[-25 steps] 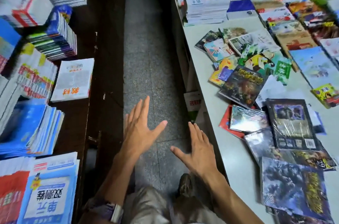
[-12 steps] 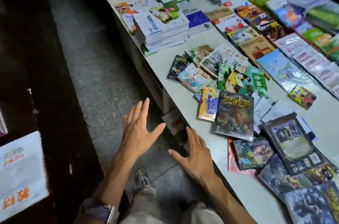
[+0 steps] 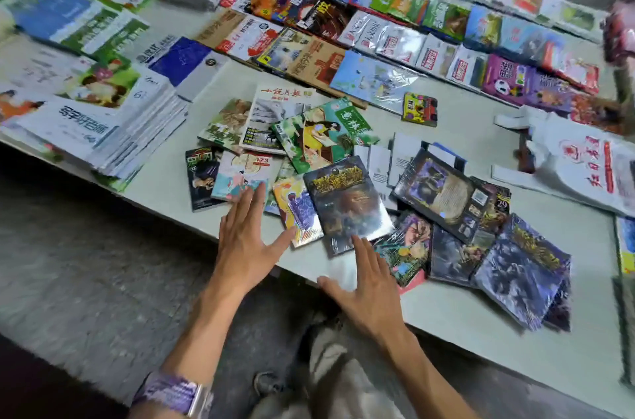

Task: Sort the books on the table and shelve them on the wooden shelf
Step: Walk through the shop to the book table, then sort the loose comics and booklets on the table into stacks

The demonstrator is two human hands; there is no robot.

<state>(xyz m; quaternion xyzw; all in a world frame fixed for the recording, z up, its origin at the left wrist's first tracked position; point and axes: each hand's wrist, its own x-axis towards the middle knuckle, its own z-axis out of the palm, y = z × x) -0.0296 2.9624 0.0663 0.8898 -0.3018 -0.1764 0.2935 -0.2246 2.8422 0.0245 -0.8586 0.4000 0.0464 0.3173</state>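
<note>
Here, near edge: the left hand (image 3: 245, 243) and the right hand (image 3: 366, 284) are both spread flat, fingers straight, holding nothing, over the table (image 3: 481, 315).
Left hand: fingertips over a pale illustrated magazine (image 3: 240, 174).
Right hand: fingertips at the near edge of a dark shrink-wrapped book (image 3: 347, 202).
Middle: loose books (image 3: 319, 137) overlap in a heap.
Left: a stack of white workbooks (image 3: 113, 133).
Right: a white plastic bag (image 3: 584, 161).
Far: rows of covers (image 3: 395, 40), partly blurred.
</note>
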